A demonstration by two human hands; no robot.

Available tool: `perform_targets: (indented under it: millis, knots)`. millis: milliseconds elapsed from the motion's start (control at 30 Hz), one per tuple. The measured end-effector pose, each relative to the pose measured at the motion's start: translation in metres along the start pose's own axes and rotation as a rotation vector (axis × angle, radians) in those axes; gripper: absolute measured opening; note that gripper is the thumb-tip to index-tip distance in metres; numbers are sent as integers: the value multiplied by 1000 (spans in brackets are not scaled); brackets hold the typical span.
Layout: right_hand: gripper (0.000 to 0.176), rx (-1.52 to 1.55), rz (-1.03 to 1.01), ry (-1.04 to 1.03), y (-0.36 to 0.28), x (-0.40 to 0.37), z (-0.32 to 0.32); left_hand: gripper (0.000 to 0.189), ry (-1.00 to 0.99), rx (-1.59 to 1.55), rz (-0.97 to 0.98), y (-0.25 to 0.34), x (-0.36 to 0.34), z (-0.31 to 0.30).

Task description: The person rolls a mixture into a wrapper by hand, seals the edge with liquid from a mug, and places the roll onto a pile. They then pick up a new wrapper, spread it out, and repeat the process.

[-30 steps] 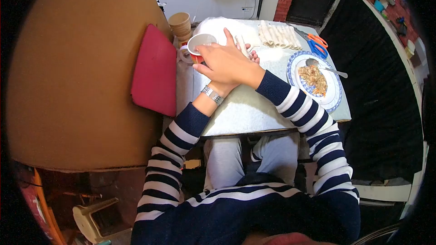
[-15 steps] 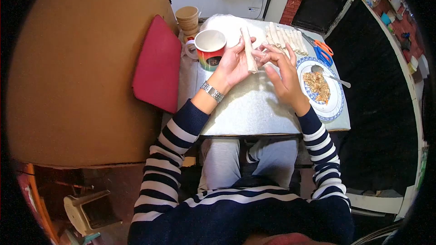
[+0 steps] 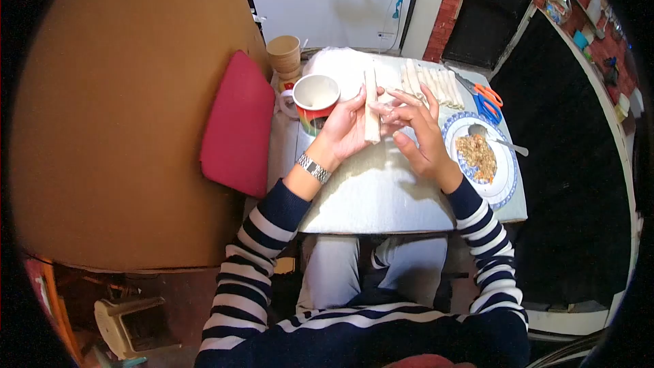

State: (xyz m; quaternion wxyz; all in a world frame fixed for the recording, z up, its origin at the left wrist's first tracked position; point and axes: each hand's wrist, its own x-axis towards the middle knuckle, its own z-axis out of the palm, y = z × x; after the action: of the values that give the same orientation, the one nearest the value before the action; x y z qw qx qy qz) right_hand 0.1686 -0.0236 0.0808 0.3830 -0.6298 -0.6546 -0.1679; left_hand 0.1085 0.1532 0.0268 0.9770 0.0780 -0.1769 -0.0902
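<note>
A long pale uncooked spring roll [image 3: 372, 110] lies across my left hand [image 3: 345, 128], its far end pointing away from me and the thumb along its side. My right hand [image 3: 424, 138] is at the roll's right side, fingers stretched and apart, with fingertips right by the wrapper. Just left of my left hand stands a colourful mug [image 3: 315, 105]. Behind my hands, more rolled spring rolls [image 3: 446, 87] lie in a row. To the right, a blue-rimmed plate [image 3: 507, 184] carries chopped filling [image 3: 478, 157] and a spoon [image 3: 509, 145].
Scissors [image 3: 488, 103] with orange and blue handles lie at the table's right edge. A stack of tan cups [image 3: 283, 53] stands behind the mug, with white wrapper sheets [image 3: 344, 65] at the back. A red chair back [image 3: 238, 126] borders the table's left side.
The view has tilted up, so the table and hands sit lower in the picture. The spring roll stays in my left hand, with my right fingers still beside it.
</note>
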Motion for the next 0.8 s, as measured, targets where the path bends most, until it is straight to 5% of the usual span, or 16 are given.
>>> perform_targets:
  millis: [333,433,800]
  knots:
    - [50,-276,7,-11,-7,-14,12,40,254,123,196,-3,0,12]
    - [52,-264,37,-68,-13,-16,10,40,88,-25,129,-5,1,17]
    - [57,-234,-17,-88,-8,-23,22,38,161,21,105,-9,2,16]
